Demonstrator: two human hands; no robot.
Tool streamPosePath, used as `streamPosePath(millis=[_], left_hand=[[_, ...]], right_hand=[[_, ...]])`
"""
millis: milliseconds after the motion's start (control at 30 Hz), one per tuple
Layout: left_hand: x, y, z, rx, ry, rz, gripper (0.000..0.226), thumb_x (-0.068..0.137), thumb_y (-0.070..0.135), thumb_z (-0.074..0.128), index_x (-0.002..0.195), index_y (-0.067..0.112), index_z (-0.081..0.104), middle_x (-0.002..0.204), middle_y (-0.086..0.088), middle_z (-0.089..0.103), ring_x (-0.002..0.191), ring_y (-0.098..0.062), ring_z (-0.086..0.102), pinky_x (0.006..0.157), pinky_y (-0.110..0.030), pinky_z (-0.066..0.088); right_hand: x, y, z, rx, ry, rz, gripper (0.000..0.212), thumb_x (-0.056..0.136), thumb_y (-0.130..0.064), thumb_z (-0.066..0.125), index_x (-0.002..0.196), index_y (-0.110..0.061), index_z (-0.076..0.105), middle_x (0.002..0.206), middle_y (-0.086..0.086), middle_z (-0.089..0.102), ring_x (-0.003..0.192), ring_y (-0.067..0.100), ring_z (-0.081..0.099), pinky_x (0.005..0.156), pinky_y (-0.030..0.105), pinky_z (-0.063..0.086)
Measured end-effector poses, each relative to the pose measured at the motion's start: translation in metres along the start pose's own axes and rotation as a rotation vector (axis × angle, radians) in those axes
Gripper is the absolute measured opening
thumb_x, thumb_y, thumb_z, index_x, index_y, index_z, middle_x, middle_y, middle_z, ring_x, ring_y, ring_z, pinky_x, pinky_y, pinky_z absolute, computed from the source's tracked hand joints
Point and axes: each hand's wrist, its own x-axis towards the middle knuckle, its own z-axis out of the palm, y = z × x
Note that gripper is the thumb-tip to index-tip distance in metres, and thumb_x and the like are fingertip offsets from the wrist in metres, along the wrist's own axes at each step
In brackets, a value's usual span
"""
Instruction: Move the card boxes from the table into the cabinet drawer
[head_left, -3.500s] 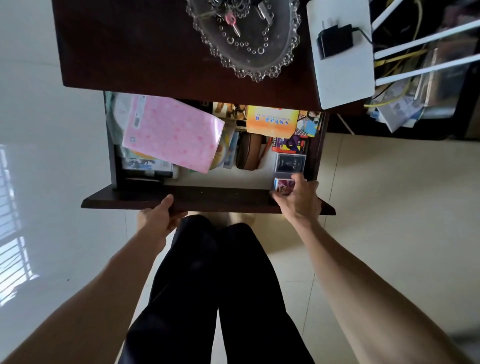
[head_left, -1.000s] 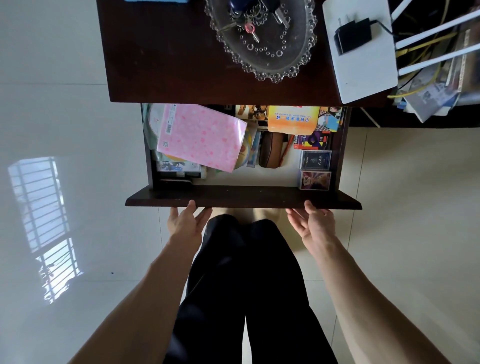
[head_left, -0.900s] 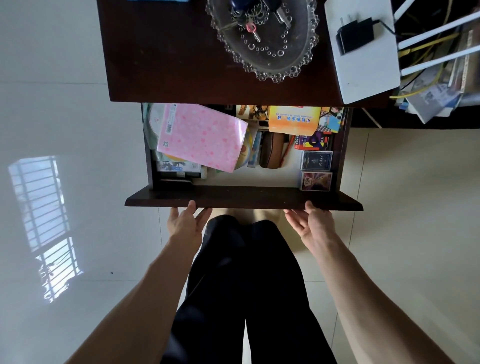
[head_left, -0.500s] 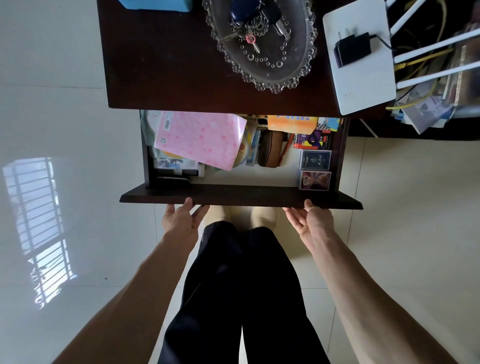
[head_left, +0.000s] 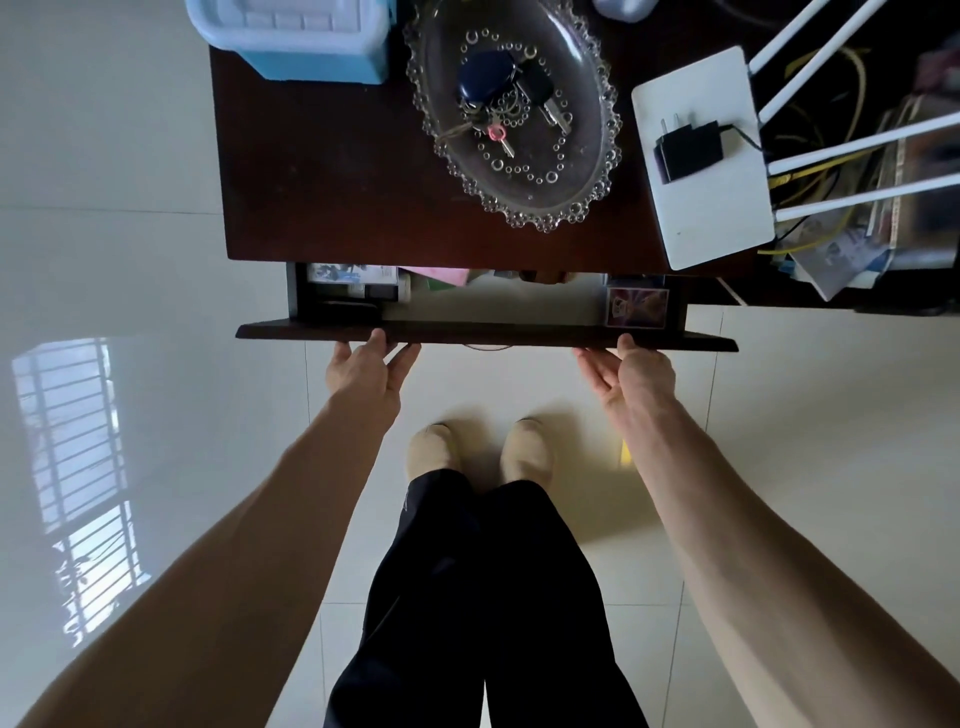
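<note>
Card box (head_left: 637, 307) lies in drawer (head_left: 483, 332); surface (head_left: 332, 171) shows none left. My left hand (head_left: 366, 364) and right hand (head_left: 631, 371), open-palmed, press its front; closing remains.

2 flat, open hands (head_left: 363, 366) (head_left: 631, 371) against the front of a nearly closed drawer (head_left: 485, 332), card box (head_left: 637, 307) inside

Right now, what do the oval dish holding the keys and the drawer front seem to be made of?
The oval dish looks like clear pressed glass, possibly acrylic: the dark top shows through it, and its rim is a row of shiny beads. The drawer front, which both hands touch, looks like dark brown wood or veneer with a smooth, low-sheen finish; no grain is visible.
</note>
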Motion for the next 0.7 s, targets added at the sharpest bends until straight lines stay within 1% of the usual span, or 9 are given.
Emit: streamPosePath(millis=[133,200,300,367,433,500,567,633,700], left_hand=[[0.004,0.016,0.022,-0.008,-0.056,0.033,0.058,0.097,0.004,0.054,0.149,0.021,0.036,0.101,-0.01,0.07,0.063,-0.014,0.076,0.084,-0.044,0.061],[0.003,0.023,0.03,-0.02,-0.082,0.043,0.053,0.098,0.003,0.052,0.147,0.019,0.041,0.102,-0.011,0.071,0.066,-0.015,0.076,0.083,-0.043,0.062],[0.001,0.031,0.038,-0.035,-0.136,0.082,0.044,0.094,-0.006,0.052,0.135,0.01,0.055,0.11,-0.015,0.073,0.086,-0.02,0.077,0.081,-0.038,0.062],[-0.001,0.036,0.043,-0.033,-0.149,0.105,0.041,0.089,-0.011,0.053,0.125,0.006,0.062,0.11,-0.016,0.074,0.092,-0.021,0.076,0.08,-0.035,0.062],[-0.002,0.041,0.047,-0.016,-0.115,0.103,0.04,0.087,-0.014,0.056,0.122,0.003,0.064,0.104,-0.016,0.075,0.084,-0.021,0.077,0.077,-0.032,0.063],[-0.002,0.044,0.049,0.004,-0.098,0.093,0.037,0.086,-0.013,0.058,0.118,0.003,0.066,0.105,-0.018,0.075,0.086,-0.024,0.077,0.076,-0.031,0.063],[-0.002,0.042,0.046,0.009,-0.111,0.087,0.036,0.087,-0.012,0.057,0.116,0.005,0.068,0.105,-0.018,0.075,0.088,-0.026,0.076,0.076,-0.032,0.063],[-0.005,0.041,0.042,0.022,-0.135,0.085,0.035,0.087,-0.009,0.058,0.116,0.007,0.068,0.105,-0.017,0.075,0.085,-0.025,0.077,0.076,-0.033,0.063],[-0.008,0.043,0.039,0.077,-0.152,0.097,0.034,0.087,-0.005,0.058,0.117,0.007,0.067,0.105,-0.017,0.076,0.087,-0.025,0.077,0.077,-0.035,0.063]], right_hand=[[0.003,-0.017,0.021,0.036,-0.036,-0.032,0.028,0.107,-0.01,0.049,0.134,-0.004,0.051,0.107,0.03,0.071,0.083,0.035,0.078,0.08,0.041,0.066],[0.003,-0.023,0.027,0.082,-0.079,-0.034,0.022,0.109,-0.012,0.044,0.129,-0.008,0.051,0.105,0.029,0.071,0.08,0.032,0.078,0.08,0.04,0.066],[0.002,-0.029,0.036,0.19,-0.093,-0.027,0.017,0.108,-0.01,0.037,0.107,-0.012,0.054,0.1,0.028,0.072,0.065,0.03,0.078,0.079,0.042,0.066],[0.002,-0.032,0.043,0.229,-0.073,-0.024,0.018,0.107,-0.011,0.037,0.101,-0.011,0.054,0.094,0.027,0.072,0.059,0.03,0.076,0.081,0.044,0.065],[0.001,-0.035,0.049,0.245,-0.063,-0.02,0.018,0.107,-0.012,0.037,0.102,-0.008,0.054,0.092,0.027,0.072,0.062,0.032,0.076,0.079,0.043,0.066],[0.0,-0.037,0.052,0.238,-0.057,-0.022,0.023,0.106,-0.011,0.035,0.092,-0.01,0.054,0.094,0.027,0.073,0.071,0.033,0.078,0.076,0.041,0.066],[-0.001,-0.035,0.049,0.233,-0.072,-0.03,0.025,0.106,-0.01,0.035,0.089,-0.012,0.055,0.096,0.026,0.074,0.078,0.033,0.08,0.077,0.041,0.066],[-0.002,-0.032,0.046,0.218,-0.106,-0.029,0.022,0.106,-0.012,0.039,0.097,-0.008,0.058,0.1,0.025,0.076,0.084,0.032,0.08,0.077,0.039,0.066],[-0.006,-0.031,0.04,0.169,-0.143,-0.041,0.018,0.105,-0.014,0.044,0.112,-0.007,0.059,0.107,0.022,0.076,0.088,0.029,0.08,0.074,0.036,0.066]])
